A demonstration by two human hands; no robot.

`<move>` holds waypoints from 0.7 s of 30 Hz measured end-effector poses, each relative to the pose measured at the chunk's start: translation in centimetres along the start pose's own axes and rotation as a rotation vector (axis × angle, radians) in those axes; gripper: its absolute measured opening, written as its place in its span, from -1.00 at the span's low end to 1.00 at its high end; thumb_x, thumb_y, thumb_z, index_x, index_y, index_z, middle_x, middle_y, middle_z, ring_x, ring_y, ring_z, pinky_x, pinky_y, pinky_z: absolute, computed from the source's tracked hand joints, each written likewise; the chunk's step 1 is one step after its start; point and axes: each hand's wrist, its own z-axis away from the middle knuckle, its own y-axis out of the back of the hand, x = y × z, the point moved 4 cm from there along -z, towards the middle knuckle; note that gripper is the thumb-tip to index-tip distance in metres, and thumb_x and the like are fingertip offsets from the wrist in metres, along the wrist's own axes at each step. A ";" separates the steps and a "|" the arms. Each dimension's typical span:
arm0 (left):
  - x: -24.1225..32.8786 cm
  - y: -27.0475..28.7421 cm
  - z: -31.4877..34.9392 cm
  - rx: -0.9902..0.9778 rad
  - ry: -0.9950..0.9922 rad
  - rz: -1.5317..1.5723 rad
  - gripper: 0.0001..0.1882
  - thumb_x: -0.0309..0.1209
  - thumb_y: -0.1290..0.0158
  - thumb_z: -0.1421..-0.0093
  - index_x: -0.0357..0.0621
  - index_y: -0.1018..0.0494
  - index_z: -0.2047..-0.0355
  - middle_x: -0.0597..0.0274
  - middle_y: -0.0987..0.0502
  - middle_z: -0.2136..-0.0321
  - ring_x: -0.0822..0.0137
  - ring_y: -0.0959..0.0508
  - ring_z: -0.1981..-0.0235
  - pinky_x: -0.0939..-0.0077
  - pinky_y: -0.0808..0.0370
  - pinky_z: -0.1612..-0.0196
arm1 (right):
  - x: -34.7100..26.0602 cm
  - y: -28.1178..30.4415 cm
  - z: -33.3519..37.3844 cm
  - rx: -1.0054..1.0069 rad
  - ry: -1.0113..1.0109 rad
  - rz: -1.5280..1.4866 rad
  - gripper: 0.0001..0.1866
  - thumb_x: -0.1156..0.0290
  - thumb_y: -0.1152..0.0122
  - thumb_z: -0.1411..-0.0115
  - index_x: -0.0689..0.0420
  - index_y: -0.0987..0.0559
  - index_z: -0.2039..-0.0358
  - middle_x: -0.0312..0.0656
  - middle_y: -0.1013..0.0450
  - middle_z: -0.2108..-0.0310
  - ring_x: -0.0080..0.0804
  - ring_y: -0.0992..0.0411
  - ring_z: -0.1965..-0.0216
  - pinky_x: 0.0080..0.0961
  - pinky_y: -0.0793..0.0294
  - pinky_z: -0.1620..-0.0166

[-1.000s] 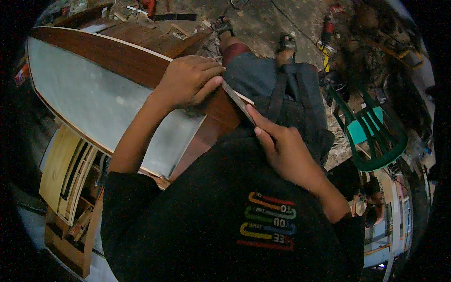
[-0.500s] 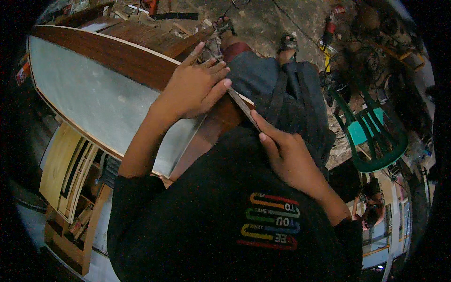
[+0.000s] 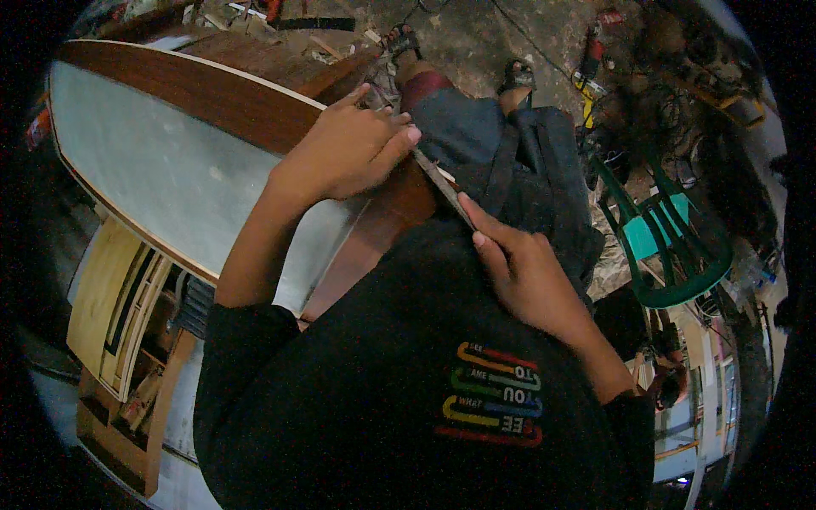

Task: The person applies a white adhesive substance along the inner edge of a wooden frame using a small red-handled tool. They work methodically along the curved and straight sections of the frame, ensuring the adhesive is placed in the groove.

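Observation:
A long, flat grey bar like a file (image 3: 439, 180) lies slantwise across the corner of a board with a dark brown wood-look border (image 3: 195, 95) and a pale grey middle (image 3: 178, 157). My right hand (image 3: 525, 270) is closed round the near end of the file, index finger stretched along it. At the far end my left hand (image 3: 353, 149) bears down, thumb on the file and fingers bent over the board's edge; its fingertips are partly hidden. A light strip (image 3: 204, 64) runs along the board's far edge.
On the right stands a green plastic chair (image 3: 680, 246), with a dark clutter of cables and tools behind it. Wooden frames (image 3: 110, 314) stand at the lower left. Wood scraps lie on the floor (image 3: 467, 34). Another person (image 3: 667, 382) shows at the lower right.
The fingers of my left hand have bent in further over the edge. My right hand and the file have shifted only slightly. The view has moved a little.

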 end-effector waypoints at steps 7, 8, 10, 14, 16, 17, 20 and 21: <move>-0.3 -0.6 -1.7 -0.058 0.088 -0.022 -0.30 0.04 0.38 -0.51 -0.32 -0.59 0.25 -0.29 -0.61 0.22 -0.28 -0.59 0.13 -0.08 -0.47 -0.10 | 0.8 0.0 -2.0 0.061 0.127 -0.095 -0.53 0.41 -0.01 -0.45 0.02 -0.40 -0.35 0.26 -0.50 0.02 0.15 -0.53 -0.01 -0.30 -0.52 -0.02; -0.5 -0.5 -2.2 -0.124 0.128 -0.024 -0.28 0.06 0.38 -0.51 -0.32 -0.59 0.31 -0.30 -0.62 0.28 -0.30 -0.60 0.17 -0.10 -0.49 -0.05 | 1.1 0.0 -2.1 0.039 0.057 -0.083 -0.54 0.40 -0.02 -0.45 0.02 -0.41 -0.34 0.25 -0.51 0.02 0.15 -0.53 -0.01 -0.30 -0.52 -0.02; -0.3 0.2 -2.7 -0.123 0.152 -0.014 -0.25 0.09 0.38 -0.50 -0.31 -0.58 0.39 -0.31 -0.61 0.34 -0.31 -0.61 0.21 -0.10 -0.52 0.01 | 1.7 -0.3 -2.2 -0.047 -0.076 -0.059 -0.55 0.38 -0.03 -0.45 0.02 -0.42 -0.33 0.22 -0.52 0.02 0.17 -0.53 0.00 -0.29 -0.52 -0.03; 0.2 0.1 -3.1 -0.254 0.242 -0.058 -0.24 0.13 0.39 -0.50 -0.31 -0.59 0.22 -0.31 -0.62 0.29 -0.30 -0.61 0.16 -0.11 -0.52 0.01 | 1.3 -0.4 -3.5 0.016 0.000 0.009 -0.54 0.35 -0.06 -0.44 0.01 -0.42 -0.33 0.18 -0.53 -0.01 0.18 -0.52 -0.01 -0.29 -0.52 -0.04; -0.1 -0.4 -3.0 -0.267 0.289 -0.023 -0.25 0.15 0.40 -0.48 -0.22 -0.61 0.08 -0.24 -0.63 0.14 -0.22 -0.61 0.04 -0.08 -0.48 -0.11 | 1.1 -0.5 -4.3 0.049 0.037 0.057 -0.54 0.34 -0.07 -0.44 0.00 -0.42 -0.33 0.20 -0.54 0.01 0.19 -0.53 0.01 -0.28 -0.52 -0.02; -0.4 -0.6 -3.1 -0.261 0.300 -0.009 -0.25 0.16 0.41 -0.48 -0.18 -0.61 0.01 -0.20 -0.63 0.06 -0.19 -0.60 -0.02 -0.06 -0.46 -0.16 | 1.0 -0.3 -4.4 0.092 0.087 0.026 -0.54 0.34 -0.07 -0.44 0.00 -0.43 -0.33 0.20 -0.54 0.01 0.19 -0.53 0.01 -0.28 -0.52 -0.03; -0.7 -0.5 -2.9 0.028 0.140 0.056 -0.32 0.12 0.34 -0.48 -0.14 -0.52 -0.15 -0.13 -0.57 -0.09 -0.18 -0.54 -0.12 -0.03 -0.35 -0.27 | 1.0 0.3 -3.8 0.110 0.054 -0.050 -0.54 0.34 -0.07 -0.44 0.00 -0.43 -0.33 0.20 -0.53 0.00 0.18 -0.52 0.00 -0.27 -0.52 -0.04; -0.9 -0.5 -2.9 0.112 0.082 0.078 -0.39 0.08 0.25 -0.47 -0.05 -0.44 -0.26 0.02 -0.51 -0.21 -0.05 -0.45 -0.25 -0.01 -0.20 -0.41 | 1.0 0.9 -3.1 0.127 0.067 -0.059 -0.54 0.35 -0.06 -0.45 0.00 -0.43 -0.33 0.20 -0.53 0.00 0.19 -0.52 0.00 -0.28 -0.52 -0.04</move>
